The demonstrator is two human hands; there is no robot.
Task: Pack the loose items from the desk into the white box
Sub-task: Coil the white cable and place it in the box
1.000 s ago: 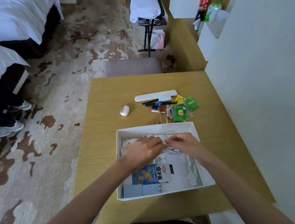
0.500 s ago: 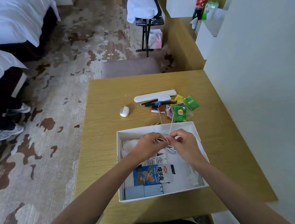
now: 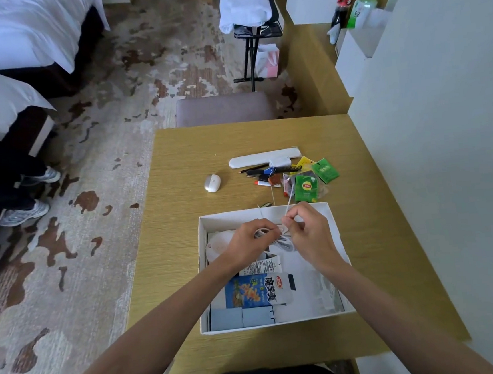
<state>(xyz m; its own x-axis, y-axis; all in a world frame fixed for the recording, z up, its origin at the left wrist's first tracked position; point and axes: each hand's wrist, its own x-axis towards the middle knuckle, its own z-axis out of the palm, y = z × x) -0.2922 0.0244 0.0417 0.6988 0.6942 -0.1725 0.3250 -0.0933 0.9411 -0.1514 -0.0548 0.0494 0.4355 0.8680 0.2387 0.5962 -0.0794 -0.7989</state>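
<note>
- The left hand (image 3: 251,240) hangs over the far half of the white box (image 3: 206,279), its fingers curled round a small coil of white cable (image 3: 284,242).
- The right hand (image 3: 309,232), just beside it, pinches the cable's free strand between thumb and fingertips.
- That strand runs away from the person, leaning slightly right, over the box's far wall towards the tea bags (image 3: 306,187). Its end is lost among them.
- The right hand is nearer the tail, so it looks the one to draw it in while the left hand keeps the coil.
- Below the hands, a snack packet (image 3: 258,290) fills the box's near left. The far right corner shows bare floor, likely room for the coil.
- A mouse (image 3: 212,183) and a long white case (image 3: 263,158) lie on the tabletop (image 3: 168,223) beyond the far wall, unpacked.
</note>
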